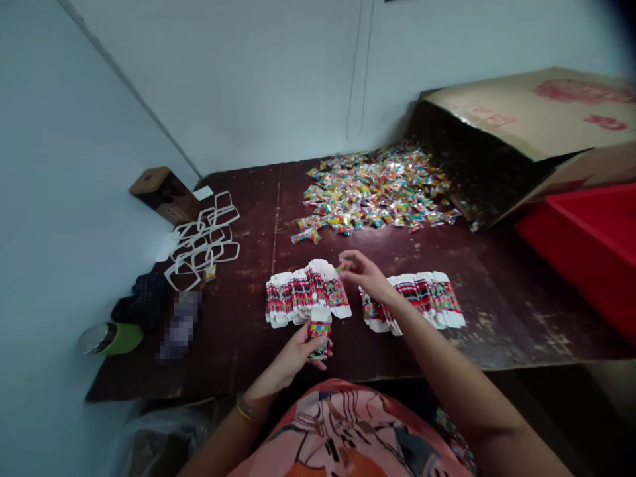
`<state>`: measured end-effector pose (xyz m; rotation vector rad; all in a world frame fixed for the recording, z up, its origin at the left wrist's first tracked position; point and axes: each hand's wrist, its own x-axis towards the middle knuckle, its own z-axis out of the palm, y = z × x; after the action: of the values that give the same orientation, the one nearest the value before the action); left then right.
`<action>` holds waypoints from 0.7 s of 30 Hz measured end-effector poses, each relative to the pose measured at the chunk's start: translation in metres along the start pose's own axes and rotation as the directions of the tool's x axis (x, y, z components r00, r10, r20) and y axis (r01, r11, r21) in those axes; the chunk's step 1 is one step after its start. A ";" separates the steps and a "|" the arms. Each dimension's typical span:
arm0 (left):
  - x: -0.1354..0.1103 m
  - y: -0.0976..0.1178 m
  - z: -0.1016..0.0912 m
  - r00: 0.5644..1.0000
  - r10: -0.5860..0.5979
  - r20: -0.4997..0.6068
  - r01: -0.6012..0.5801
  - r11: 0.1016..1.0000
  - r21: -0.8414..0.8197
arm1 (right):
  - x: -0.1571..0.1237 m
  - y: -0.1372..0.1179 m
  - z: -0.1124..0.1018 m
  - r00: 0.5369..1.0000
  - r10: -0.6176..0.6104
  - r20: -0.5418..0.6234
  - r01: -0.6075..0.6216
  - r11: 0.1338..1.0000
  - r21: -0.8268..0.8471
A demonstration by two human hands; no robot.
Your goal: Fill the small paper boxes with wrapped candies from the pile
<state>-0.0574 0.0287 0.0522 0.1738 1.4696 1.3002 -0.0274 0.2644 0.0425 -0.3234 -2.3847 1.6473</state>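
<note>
In our left hand (302, 348) we grip a small printed box (320, 329), fingers curled round it near the front edge of the table (243, 331), while our right hand (366, 273) pinches a small wrapped piece (344, 267). A left row of cartons (301, 291) and a right row of cartons (422, 297) lie before us — the latter partly behind our forearm — with a heap of wrapped pieces (375, 192) farther back.

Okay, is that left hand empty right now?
No, the left hand holds a small printed box between thumb and fingers.
</note>
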 end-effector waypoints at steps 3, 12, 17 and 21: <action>0.003 0.000 0.007 0.999 0.019 0.039 -0.019 1.000 0.012 | -0.049 -0.022 0.018 0.995 -0.090 0.045 0.085 0.991 0.104; 0.012 0.004 0.025 0.985 0.125 0.120 -0.139 0.983 0.120 | -0.088 -0.040 0.023 0.993 -0.105 -0.063 0.087 0.966 -0.245; 0.004 -0.001 0.026 0.989 0.096 0.111 -0.114 0.980 0.164 | -0.094 -0.044 0.010 0.990 -0.090 0.111 0.116 0.957 -0.265; 0.005 -0.004 0.030 0.992 0.082 0.095 -0.098 0.980 0.171 | -0.092 -0.035 0.014 0.992 -0.129 -0.003 0.123 0.953 -0.278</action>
<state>-0.0342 0.0484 0.0527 0.4124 1.5153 1.2189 0.0536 0.2116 0.0649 -0.2268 -2.5635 1.2493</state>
